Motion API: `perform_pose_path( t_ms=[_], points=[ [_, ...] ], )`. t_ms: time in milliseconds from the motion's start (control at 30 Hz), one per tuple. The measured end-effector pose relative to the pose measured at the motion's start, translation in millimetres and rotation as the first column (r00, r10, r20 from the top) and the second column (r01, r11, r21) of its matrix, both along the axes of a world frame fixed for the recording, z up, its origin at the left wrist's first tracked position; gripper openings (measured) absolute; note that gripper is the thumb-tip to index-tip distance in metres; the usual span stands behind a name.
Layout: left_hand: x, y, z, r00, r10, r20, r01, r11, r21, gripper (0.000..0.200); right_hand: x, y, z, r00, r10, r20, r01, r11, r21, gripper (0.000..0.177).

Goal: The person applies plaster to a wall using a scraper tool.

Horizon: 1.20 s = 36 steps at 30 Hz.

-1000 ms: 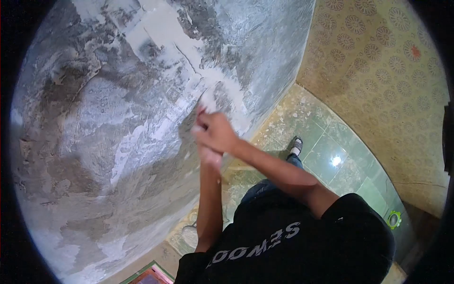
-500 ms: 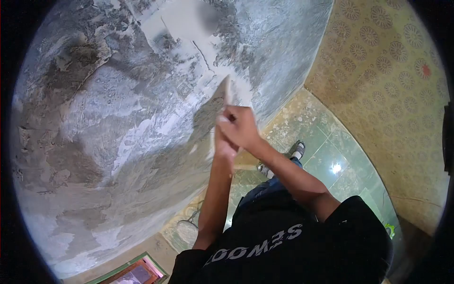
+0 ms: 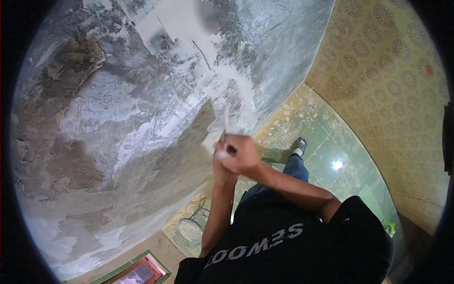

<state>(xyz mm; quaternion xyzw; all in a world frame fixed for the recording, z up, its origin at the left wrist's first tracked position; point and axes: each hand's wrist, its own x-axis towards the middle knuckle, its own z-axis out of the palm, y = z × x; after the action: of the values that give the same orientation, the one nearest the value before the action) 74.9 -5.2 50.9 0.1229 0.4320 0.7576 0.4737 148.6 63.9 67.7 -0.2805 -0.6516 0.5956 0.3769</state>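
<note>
Both my hands are together at the middle of the view, close in front of a grey, patchy wall with white filler smeared on it. My right hand is closed in a fist around a thin scraper, its pale blade seen nearly edge-on and blurred, pointing up over the wall. Just beneath and beside it, my left hand has curled fingers, partly covered by the right hand; I cannot tell what lies inside them. A fresh white filler patch with a dark crack below it lies above the hands.
A yellow patterned wall meets the grey one at a corner on the right. Below are green floor tiles and my sandalled foot. A round, pale object lies by the wall's base, near a green-framed opening.
Both hands and the scraper have moved down the view, closer to my body. White filler where the blade was now shows uncovered. One of my feet is now hidden behind the arms.
</note>
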Motion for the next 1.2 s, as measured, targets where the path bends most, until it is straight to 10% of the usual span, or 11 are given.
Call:
perform_pose_path(
  t_ms=[200, 233, 267, 333, 433, 500, 567, 667, 1067, 1133, 1200],
  points=[
    [21.8, 44.2, -36.5, 0.966, -0.236, 0.107, 0.251, 0.952, -0.174, 0.045, 37.6, 24.6, -47.0, 0.935, -0.351, -0.054, 0.352, 0.936, 0.010, 0.024],
    [19.6, 43.7, -44.6, 0.940, -0.338, 0.039, 0.334, 0.896, -0.292, 0.042, 50.3, 31.1, -63.8, 0.950, -0.294, 0.105, 0.244, 0.909, 0.339, 0.032],
    [17.8, 41.8, -55.6, 0.899, -0.438, -0.022, 0.391, 0.823, -0.412, 0.040, 56.3, 32.7, -83.9, 0.947, -0.303, 0.107, 0.253, 0.908, 0.333, 0.032],
    [13.1, 33.1, -81.2, 0.882, -0.466, -0.075, 0.390, 0.809, -0.440, 0.038, 57.6, 34.2, -123.7, 0.937, -0.282, -0.208, 0.215, 0.931, -0.295, 0.038],
    [-6.2, 13.6, -88.9, 0.690, -0.665, -0.285, 0.299, 0.621, -0.724, 0.038, 71.7, 75.3, -145.4, 0.933, -0.356, 0.046, 0.359, 0.930, -0.076, 0.032],
    [-24.2, -7.0, -93.3, 0.713, -0.639, -0.289, 0.256, 0.621, -0.741, 0.039, 69.7, 105.3, -159.3, 0.921, -0.361, 0.144, 0.375, 0.923, -0.085, 0.036],
    [-41.4, -40.2, -95.1, 0.744, -0.603, -0.289, 0.201, 0.614, -0.763, 0.040, 56.3, 116.8, -161.1, 0.886, -0.462, 0.028, 0.418, 0.824, 0.383, 0.044],
    [-69.2, -72.3, -95.0, 0.806, -0.526, -0.273, 0.113, 0.588, -0.801, 0.039, 42.1, 106.0, -151.0, 0.864, -0.480, 0.150, 0.470, 0.877, 0.100, 0.049],
    [-172.5, -115.0, -122.5, 0.721, -0.607, -0.334, 0.127, 0.590, -0.798, 0.045, -33.0, 70.5, -156.0, 0.700, -0.706, 0.108, 0.701, 0.708, 0.087, 0.044],
    [-174.2, -114.5, -120.1, 0.706, -0.623, -0.337, 0.167, 0.609, -0.775, 0.045, -56.8, 37.9, -181.4, 0.678, -0.727, 0.107, 0.678, 0.675, 0.290, 0.054],
    [-171.2, -111.9, -107.7, 0.653, -0.704, -0.279, 0.259, 0.555, -0.791, 0.045, -60.8, -11.0, -162.4, 0.801, -0.562, 0.209, 0.539, 0.827, 0.159, 0.056]
  ],
)
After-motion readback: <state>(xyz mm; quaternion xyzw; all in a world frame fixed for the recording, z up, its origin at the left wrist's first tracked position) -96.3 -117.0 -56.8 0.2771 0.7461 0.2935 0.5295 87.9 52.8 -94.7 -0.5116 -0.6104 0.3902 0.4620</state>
